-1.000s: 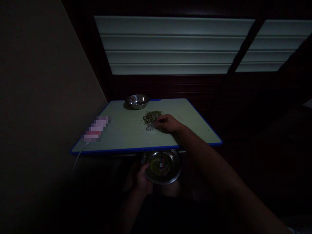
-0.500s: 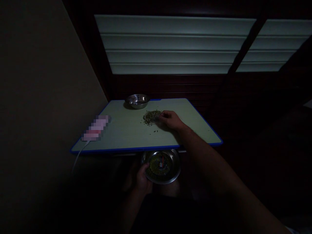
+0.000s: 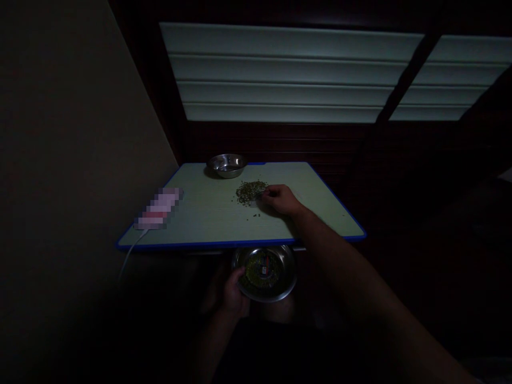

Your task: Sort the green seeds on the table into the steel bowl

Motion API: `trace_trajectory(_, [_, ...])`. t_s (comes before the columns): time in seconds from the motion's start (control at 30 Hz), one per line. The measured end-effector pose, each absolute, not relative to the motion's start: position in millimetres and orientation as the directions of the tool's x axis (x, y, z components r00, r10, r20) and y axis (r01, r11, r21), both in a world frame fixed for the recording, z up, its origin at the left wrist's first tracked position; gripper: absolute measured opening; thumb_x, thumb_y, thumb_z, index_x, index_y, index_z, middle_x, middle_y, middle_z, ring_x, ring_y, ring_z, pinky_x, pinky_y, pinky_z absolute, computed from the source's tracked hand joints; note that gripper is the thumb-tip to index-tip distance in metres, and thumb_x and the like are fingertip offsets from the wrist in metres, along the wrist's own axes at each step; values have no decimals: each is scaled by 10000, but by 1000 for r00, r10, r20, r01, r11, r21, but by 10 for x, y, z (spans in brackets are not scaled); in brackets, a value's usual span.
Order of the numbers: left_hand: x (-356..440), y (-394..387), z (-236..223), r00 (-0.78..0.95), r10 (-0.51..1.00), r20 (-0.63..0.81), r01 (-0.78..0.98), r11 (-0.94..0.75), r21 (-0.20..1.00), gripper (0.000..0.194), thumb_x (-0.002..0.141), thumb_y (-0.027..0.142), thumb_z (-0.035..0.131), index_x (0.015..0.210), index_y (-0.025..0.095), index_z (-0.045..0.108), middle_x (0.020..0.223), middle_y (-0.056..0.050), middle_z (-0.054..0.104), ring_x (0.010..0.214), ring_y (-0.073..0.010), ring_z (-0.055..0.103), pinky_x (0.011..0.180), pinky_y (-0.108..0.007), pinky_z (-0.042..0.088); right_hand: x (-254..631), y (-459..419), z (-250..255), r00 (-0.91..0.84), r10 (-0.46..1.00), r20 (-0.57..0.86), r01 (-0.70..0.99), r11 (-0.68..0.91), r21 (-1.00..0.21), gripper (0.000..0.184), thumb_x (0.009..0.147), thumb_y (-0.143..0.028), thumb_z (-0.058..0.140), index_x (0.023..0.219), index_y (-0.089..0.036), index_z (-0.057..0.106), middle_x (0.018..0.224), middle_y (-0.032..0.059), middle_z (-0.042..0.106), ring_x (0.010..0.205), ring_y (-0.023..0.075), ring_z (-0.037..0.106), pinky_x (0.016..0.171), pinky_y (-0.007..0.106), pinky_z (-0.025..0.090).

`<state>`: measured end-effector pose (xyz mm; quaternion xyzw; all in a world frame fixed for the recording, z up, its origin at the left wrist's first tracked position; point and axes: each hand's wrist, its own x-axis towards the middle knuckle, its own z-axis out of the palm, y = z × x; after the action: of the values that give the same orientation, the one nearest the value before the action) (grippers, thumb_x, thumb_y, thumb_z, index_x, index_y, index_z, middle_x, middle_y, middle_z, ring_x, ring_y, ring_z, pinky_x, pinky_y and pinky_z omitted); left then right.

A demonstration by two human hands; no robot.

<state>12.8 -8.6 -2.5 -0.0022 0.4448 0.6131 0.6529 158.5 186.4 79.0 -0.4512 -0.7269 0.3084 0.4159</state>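
A pile of small greenish beans or seeds (image 3: 248,192) lies on the pale table (image 3: 200,213), with a few strays in front of it. My right hand (image 3: 280,199) reaches in from the right and touches the pile's right side. Its fingers are pinched; anything between them is too dark and small to make out. Just below the table's front edge, my left hand (image 3: 236,292) grips the left rim of a steel bowl (image 3: 286,288), thumb on top. Similar green grains (image 3: 256,274) and a small dark and reddish patch, perhaps a label, show inside that bowl.
Another steel bowl (image 3: 227,166) stands at the table's back left. A pixelated pink phone-like object (image 3: 160,208) with a white cable (image 3: 130,255) lies near the left edge. A wall rises on the left, and a dark wooden frame with pale slatted panels (image 3: 288,74) stands behind.
My right hand has shifted very slightly at the pile's right edge. The left hand and its bowl stay in place, while the view has tilted a little.
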Motion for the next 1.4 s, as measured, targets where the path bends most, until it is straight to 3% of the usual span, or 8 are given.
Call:
trace_trajectory(0.2, [131,-92,-52,-131,793,-595,-823,248,511,154,684,178,602,762,167,734,730,-83,771,920,-306,738,920,-431,556,1585,1861,790,-194,925,326,454,380,-806,187,699,-337,601,656,-156,620,601,-13,568,599,114,478,588,246,363])
trace_trajectory(0.47, [118,-90,-75,-128,817,-562,-823,229,521,253,685,186,619,895,146,754,754,-91,774,959,-327,727,916,-445,554,1579,1888,763,-259,898,357,398,436,-807,173,717,-333,632,713,-163,666,696,20,647,675,143,546,708,292,429])
trace_trajectory(0.87, [99,-81,-167,-141,840,-524,-812,205,547,171,663,207,652,800,151,736,805,-107,780,1022,-340,705,943,-460,540,1583,1842,824,-213,926,311,353,370,-860,189,642,-357,605,654,-169,603,624,-13,552,617,123,465,620,271,370])
trace_trajectory(1.4, [122,-91,-97,-122,813,-570,-846,214,487,170,671,170,640,802,176,747,735,-87,764,1004,-342,716,941,-463,542,1595,1873,782,-239,929,283,329,352,-876,166,638,-326,640,651,-161,633,616,-9,585,601,118,490,614,262,385])
